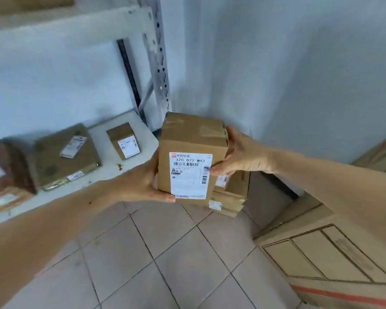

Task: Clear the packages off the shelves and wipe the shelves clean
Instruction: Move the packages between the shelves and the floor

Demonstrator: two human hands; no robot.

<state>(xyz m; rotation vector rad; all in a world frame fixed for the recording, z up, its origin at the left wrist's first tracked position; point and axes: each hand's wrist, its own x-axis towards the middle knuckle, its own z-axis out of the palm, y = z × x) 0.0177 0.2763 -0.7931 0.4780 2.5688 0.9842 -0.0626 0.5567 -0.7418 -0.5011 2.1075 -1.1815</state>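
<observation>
I hold a small brown cardboard box [191, 143] with a white shipping label between both hands, out beyond the right end of the shelf and above the floor. My left hand [143, 179] grips its lower left side, my right hand [239, 152] its right side. Right below it on the floor is a stack of flat cardboard packages [232, 197], partly hidden by the held box. On the white shelf [112, 170] at the left lie a flat brown package [65, 157], a small labelled box [124, 141] and a reddish-brown package [7, 172] at the left edge.
A perforated metal upright [158, 56] stands at the shelf's right end, against the pale wall. A large cardboard carton [334, 255] with a red stripe sits on the tiled floor [161, 259] at the lower right. Another carton [381, 155] shows at the right edge.
</observation>
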